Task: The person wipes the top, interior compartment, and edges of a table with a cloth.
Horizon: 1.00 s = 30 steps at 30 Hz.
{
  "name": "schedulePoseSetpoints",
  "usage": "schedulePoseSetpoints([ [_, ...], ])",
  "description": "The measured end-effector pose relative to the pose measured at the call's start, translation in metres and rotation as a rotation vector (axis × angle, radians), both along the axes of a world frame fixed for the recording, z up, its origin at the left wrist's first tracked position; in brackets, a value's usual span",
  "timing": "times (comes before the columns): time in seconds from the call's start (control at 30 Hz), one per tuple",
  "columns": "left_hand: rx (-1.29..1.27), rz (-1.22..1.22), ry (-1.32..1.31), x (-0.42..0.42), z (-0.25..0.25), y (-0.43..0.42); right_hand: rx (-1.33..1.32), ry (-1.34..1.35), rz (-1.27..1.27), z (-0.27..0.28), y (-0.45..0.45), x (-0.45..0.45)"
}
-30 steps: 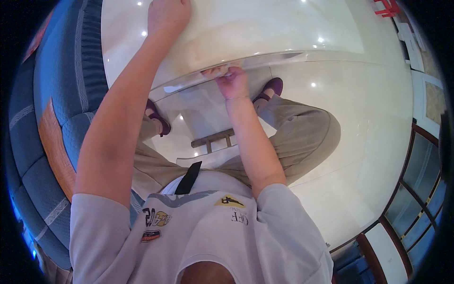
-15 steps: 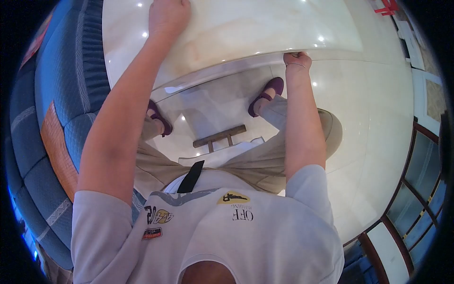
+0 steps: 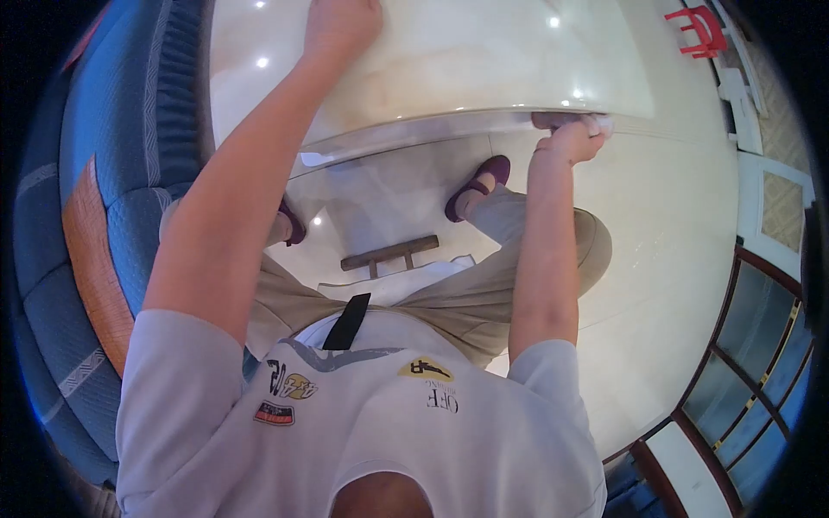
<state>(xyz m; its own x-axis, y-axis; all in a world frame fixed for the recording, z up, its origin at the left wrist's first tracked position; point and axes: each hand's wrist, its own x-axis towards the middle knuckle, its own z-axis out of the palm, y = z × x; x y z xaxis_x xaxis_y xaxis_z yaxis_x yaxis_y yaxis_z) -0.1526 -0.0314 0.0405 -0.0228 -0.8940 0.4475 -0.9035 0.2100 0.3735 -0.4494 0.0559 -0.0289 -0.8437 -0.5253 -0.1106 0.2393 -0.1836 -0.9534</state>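
My left hand [image 3: 344,24] rests on the glossy cream tabletop [image 3: 432,65], cut by the top border of the view. Its fingers look curled in, and anything inside them is out of sight. At the table's near right edge, my right hand [image 3: 573,143] is closed on a crumpled white cloth [image 3: 598,126], of which only a small part shows. A brownish strip [image 3: 553,119] lies along the edge beside that hand; whether it is a reflection or an object I cannot tell.
A blue quilted sofa [image 3: 112,173] with a brown wooden-looking panel [image 3: 95,259] runs along the left. A dark bar-shaped frame [image 3: 390,253] is between my legs. A red plastic stool [image 3: 704,33] stands far right, above a glass-paned cabinet [image 3: 760,345].
My right hand has come outward from the table's edge, and the white cloth now shows in it. My left hand has shifted right across the tabletop. The view has turned slightly.
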Motion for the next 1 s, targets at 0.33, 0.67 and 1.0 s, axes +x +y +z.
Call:
schedulePoseSetpoints([
  [0.33,0.232,-0.118,0.568,0.037,-0.006,-0.015,0.18,0.684,0.505,0.015,0.1,0.173],
  [0.67,-0.08,0.076,0.873,0.1,0.009,0.087,-0.085,1.481,0.814,0.069,0.048,0.279],
  [1.0,-0.102,-0.027,0.532,0.074,0.011,0.095,0.316,1.544,0.855,0.062,-0.109,0.236],
])
